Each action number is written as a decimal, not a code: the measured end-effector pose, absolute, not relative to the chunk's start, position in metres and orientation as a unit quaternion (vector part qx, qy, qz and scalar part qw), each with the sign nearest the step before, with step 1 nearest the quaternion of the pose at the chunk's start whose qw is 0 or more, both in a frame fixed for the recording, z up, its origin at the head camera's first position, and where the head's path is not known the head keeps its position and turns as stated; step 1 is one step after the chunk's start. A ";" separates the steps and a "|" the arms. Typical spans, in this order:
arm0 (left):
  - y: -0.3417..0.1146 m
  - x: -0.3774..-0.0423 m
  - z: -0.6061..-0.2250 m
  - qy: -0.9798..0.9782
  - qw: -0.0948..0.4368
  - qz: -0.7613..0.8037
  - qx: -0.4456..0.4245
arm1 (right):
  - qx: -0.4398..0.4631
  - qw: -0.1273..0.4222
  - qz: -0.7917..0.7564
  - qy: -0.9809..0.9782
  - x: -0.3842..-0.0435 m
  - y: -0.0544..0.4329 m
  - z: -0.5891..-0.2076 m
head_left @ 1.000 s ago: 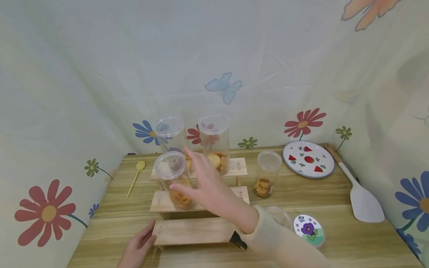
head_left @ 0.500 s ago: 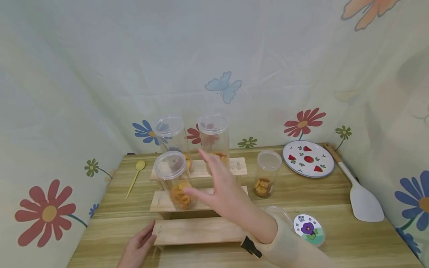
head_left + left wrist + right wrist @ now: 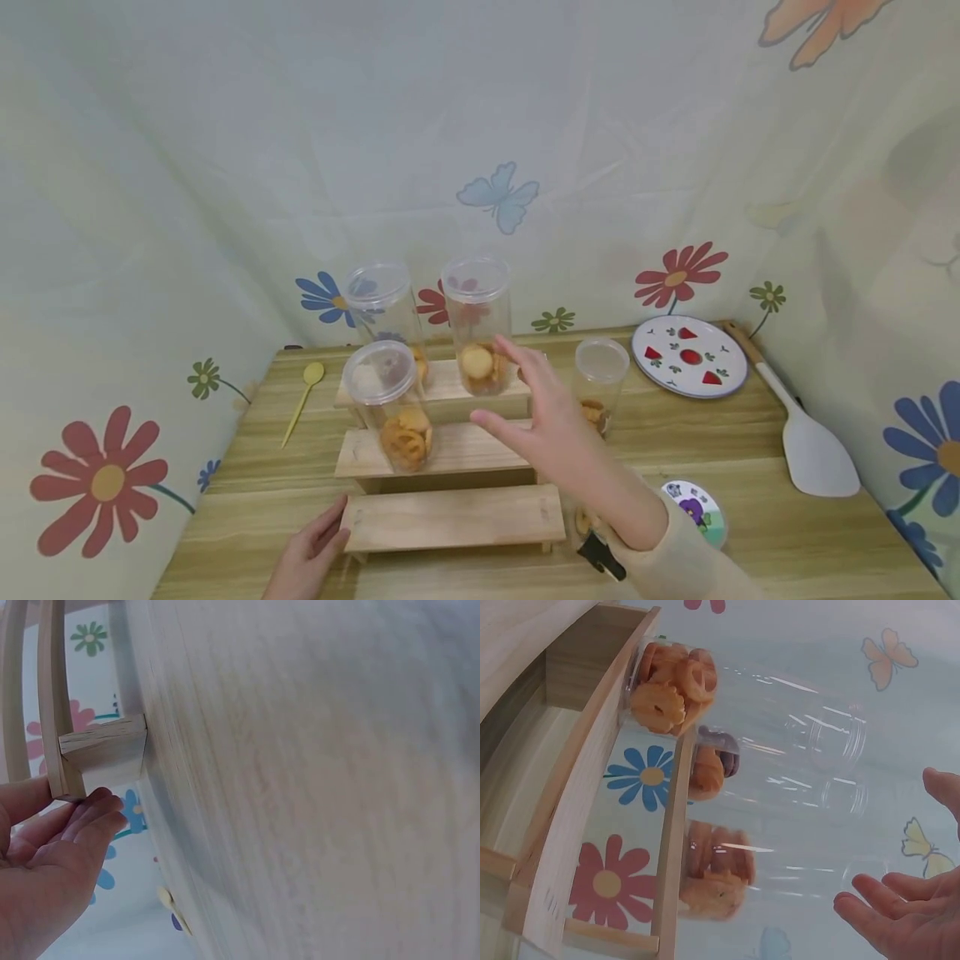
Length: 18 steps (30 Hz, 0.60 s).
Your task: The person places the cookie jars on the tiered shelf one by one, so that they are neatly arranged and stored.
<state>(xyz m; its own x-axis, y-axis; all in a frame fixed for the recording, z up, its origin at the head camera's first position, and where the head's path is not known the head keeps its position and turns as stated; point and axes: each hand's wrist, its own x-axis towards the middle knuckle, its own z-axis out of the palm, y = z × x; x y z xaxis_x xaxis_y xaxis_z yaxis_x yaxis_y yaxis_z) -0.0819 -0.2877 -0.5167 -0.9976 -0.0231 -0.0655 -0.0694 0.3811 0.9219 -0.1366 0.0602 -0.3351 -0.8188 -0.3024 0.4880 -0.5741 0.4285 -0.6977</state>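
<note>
The front jar (image 3: 405,437), a clear lidded cylinder with ring-shaped snacks in its base, stands upright at the left end of the middle step of the wooden stand (image 3: 457,518), with bare board running from it to the right. Behind it, on the top step, stand the back left jar (image 3: 381,292) and the back right jar (image 3: 477,333), a narrow gap between them. The right hand (image 3: 558,433) is held wide, thumb and fingers parted and holding nothing, over the stand's right end; its fingertips are near the back right jar, and whether they touch it I cannot tell. The left hand (image 3: 307,550) lightly pinches the left end of the lowest step between thumb and fingers. Right of the stand, the short jar (image 3: 602,367) is upright on the table (image 3: 247,500), partly behind the right hand; a snack container (image 3: 583,521) is mostly hidden by the forearm. A round flower-printed piece (image 3: 697,508) lies beside the sleeve. Farther out, the plate (image 3: 690,357) sits by the back edge, the spatula (image 3: 817,458) near the right edge, and the yellow spoon (image 3: 303,400) towards the left edge.
</note>
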 end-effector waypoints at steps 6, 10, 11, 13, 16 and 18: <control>-0.289 -0.081 -0.517 0.836 0.022 0.548 -0.027 | 0.262 0.177 0.464 -0.827 -0.139 0.077 -0.344; -0.289 -0.081 -0.517 0.837 0.022 0.546 -0.029 | 0.250 0.174 0.466 -0.831 -0.140 0.085 -0.351; -0.289 -0.081 -0.516 0.839 0.022 0.544 -0.029 | 0.246 0.174 0.467 -0.831 -0.140 0.087 -0.353; -0.289 -0.080 -0.515 0.840 0.020 0.542 -0.027 | 0.237 0.178 0.467 -0.833 -0.141 0.091 -0.356; -0.288 -0.080 -0.515 0.843 0.018 0.538 -0.021 | 0.222 0.188 0.460 -0.839 -0.143 0.097 -0.361; -0.288 -0.079 -0.515 0.842 0.015 0.539 -0.019 | 0.212 0.193 0.452 -0.845 -0.144 0.101 -0.364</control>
